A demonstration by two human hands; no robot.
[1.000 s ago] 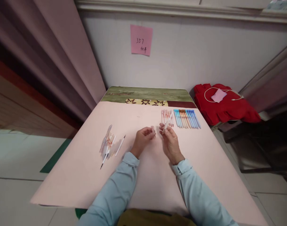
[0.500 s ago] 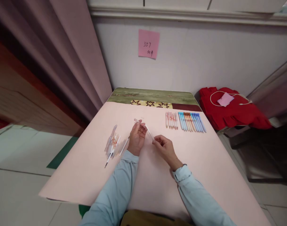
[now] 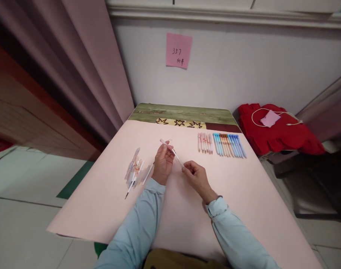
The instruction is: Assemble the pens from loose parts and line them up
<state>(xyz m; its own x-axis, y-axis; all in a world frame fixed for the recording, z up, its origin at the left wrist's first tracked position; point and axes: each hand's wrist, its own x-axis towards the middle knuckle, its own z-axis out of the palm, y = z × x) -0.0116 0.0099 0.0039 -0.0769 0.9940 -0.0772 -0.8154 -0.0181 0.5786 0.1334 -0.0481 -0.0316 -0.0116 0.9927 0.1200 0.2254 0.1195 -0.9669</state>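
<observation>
My left hand [image 3: 164, 163] is closed on a clear pinkish pen barrel [image 3: 165, 143] that slants over its fingers. In my right hand [image 3: 197, 177], thumb and fingertips pinch the lower end of a thin white pen refill [image 3: 178, 158]. The refill's other end meets the barrel at my left fingers; how far inside it reaches I cannot make out. Left of my hands lies a loose pile of clear pen parts [image 3: 133, 170], with a dark-tipped refill [image 3: 128, 189] sticking out toward me. More refills [image 3: 148, 173] lie close beside my left wrist.
On the right of the pink-covered table [image 3: 184, 224] are a row of pinkish pens [image 3: 205, 143] and a row of blue and brown pens [image 3: 229, 145]. Beyond the table's right edge, a red cloth [image 3: 288, 136] carries a white cable and a pink note [image 3: 270, 118].
The refill shows a little shorter between my hands, its upper end nearer the barrel. Both hands keep nearly the same place; the whole view has shifted slightly.
</observation>
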